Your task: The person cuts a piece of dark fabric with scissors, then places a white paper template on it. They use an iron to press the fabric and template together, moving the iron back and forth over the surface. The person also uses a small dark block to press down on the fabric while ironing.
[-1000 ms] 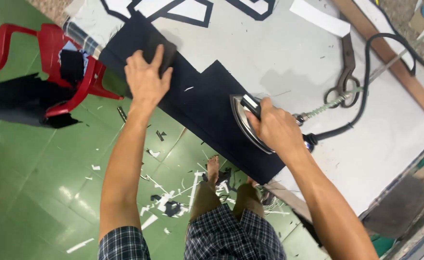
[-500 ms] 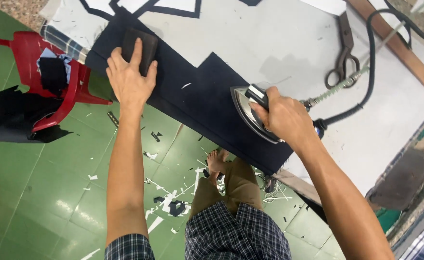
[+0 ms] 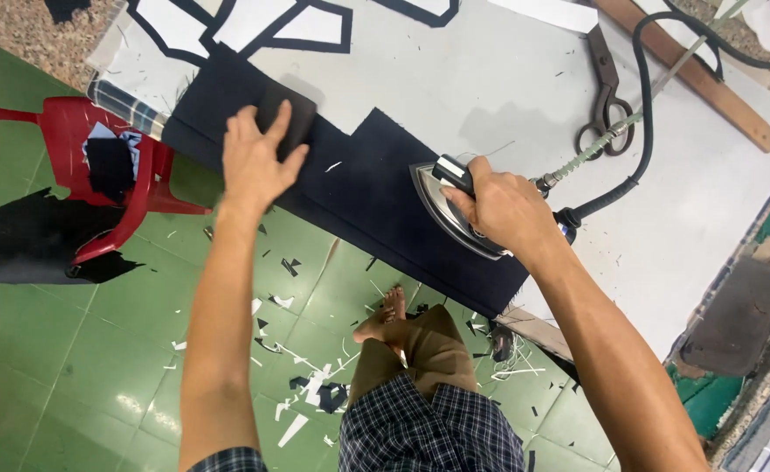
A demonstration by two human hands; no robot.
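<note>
Mid-press: right hand clenched round handle of steel-soled flat iron on dark navy stepped fabric panel along table's near edge, left hand flat, fingers spread, pinning dark rectangular pad at 10 o'clock; stretch between looks unpressed.

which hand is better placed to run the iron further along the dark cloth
Right. The right hand already grips the iron, which sits on the dark cloth. The left hand is occupied pressing a dark block down farther along.
</note>
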